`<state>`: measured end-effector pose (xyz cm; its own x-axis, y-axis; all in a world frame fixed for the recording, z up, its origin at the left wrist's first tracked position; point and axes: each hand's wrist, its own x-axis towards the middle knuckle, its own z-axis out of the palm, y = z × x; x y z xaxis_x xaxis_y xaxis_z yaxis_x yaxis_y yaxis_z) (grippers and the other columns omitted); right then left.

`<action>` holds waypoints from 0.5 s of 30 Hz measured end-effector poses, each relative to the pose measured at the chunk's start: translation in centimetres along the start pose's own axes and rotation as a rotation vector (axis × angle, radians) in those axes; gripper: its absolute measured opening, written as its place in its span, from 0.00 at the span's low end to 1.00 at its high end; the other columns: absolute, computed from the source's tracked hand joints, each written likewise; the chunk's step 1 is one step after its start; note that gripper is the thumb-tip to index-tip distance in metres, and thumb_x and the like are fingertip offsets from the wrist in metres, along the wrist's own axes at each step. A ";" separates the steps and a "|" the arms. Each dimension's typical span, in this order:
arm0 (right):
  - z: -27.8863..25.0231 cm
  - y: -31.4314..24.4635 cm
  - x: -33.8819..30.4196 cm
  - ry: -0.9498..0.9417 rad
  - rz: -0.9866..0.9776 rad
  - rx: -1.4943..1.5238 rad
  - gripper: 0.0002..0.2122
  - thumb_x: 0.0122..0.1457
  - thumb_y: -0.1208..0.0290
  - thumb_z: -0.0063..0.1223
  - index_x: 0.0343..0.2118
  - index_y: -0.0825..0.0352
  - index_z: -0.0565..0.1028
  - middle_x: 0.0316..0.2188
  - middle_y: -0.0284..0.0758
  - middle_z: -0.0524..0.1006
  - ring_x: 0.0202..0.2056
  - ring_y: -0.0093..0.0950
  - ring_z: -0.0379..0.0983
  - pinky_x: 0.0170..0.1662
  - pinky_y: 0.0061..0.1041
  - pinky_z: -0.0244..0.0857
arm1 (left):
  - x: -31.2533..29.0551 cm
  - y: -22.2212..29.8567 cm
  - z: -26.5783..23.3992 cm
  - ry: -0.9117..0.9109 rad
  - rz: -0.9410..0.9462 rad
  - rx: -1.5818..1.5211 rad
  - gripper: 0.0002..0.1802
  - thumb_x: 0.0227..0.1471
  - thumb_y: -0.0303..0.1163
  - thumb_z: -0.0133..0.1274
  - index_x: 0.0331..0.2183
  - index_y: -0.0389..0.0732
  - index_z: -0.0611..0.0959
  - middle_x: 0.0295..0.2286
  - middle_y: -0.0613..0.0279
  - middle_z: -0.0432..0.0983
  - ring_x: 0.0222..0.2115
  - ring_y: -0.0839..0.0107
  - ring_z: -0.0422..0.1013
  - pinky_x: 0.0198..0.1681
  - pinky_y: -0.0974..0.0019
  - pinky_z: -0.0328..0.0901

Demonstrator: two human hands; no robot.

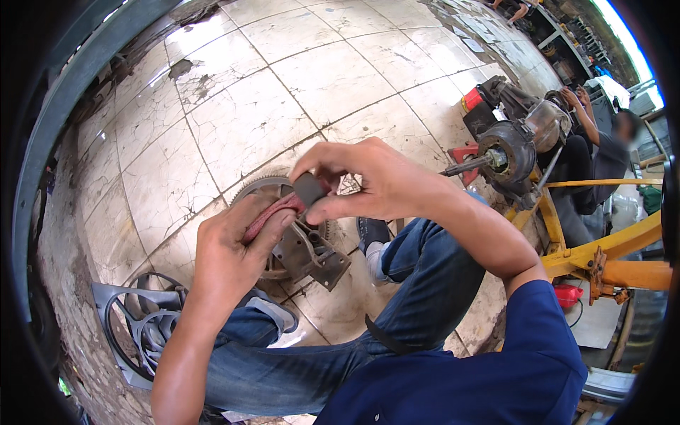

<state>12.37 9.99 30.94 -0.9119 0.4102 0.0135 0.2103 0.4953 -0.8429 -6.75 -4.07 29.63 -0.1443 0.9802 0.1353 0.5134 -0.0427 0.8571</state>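
My left hand (223, 244) is closed round a reddish, rough-looking strip (268, 215), perhaps a rolled rag; its exact kind is unclear. Fingers and thumb of my right hand (382, 180) pinch a small dark grey, squarish piece (309, 190) at the far end of that strip. The two things touch or overlap there; I cannot tell whether they are joined. Below both hands, a toothed metal ring gear (258, 185) lies on the tiled floor, partly hidden by them. A worn metal bracket (304, 258) sits on top of it.
Between my feet are the ring gear and cracked tiles (276, 106). A grey plastic fan shroud (117, 312) stands at left. To the right are an axle assembly with a drum (506, 152), a yellow steel frame (609, 241) and another person (602, 156) working with raised hands.
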 end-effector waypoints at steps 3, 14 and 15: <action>0.4 0.3 0.1 0.140 -0.219 -0.049 0.24 0.53 0.57 0.67 0.49 0.62 0.71 0.25 0.36 0.78 0.30 0.31 0.78 0.35 0.29 0.70 | 0.2 0.1 0.1 0.034 -0.008 -0.007 0.12 0.53 0.31 0.61 0.39 0.36 0.84 0.25 0.53 0.79 0.21 0.69 0.75 0.27 0.68 0.68; 0.2 -0.6 0.1 0.083 -0.071 -0.152 0.25 0.49 0.59 0.70 0.47 0.64 0.74 0.32 0.35 0.78 0.32 0.30 0.77 0.36 0.29 0.70 | -0.1 -0.1 0.1 0.057 0.095 0.041 0.10 0.52 0.32 0.62 0.37 0.38 0.85 0.21 0.54 0.77 0.18 0.69 0.71 0.23 0.66 0.65; 0.8 0.1 0.3 0.185 -0.217 -0.153 0.24 0.51 0.57 0.68 0.46 0.65 0.74 0.28 0.36 0.78 0.28 0.32 0.76 0.33 0.29 0.69 | 0.0 0.0 0.2 0.061 0.097 0.032 0.10 0.52 0.32 0.63 0.36 0.38 0.85 0.21 0.54 0.77 0.18 0.68 0.71 0.23 0.66 0.65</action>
<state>11.86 9.57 30.39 -0.8645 0.4082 0.2932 0.0818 0.6899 -0.7193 -6.62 -4.03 29.56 -0.1431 0.9582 0.2477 0.5540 -0.1299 0.8223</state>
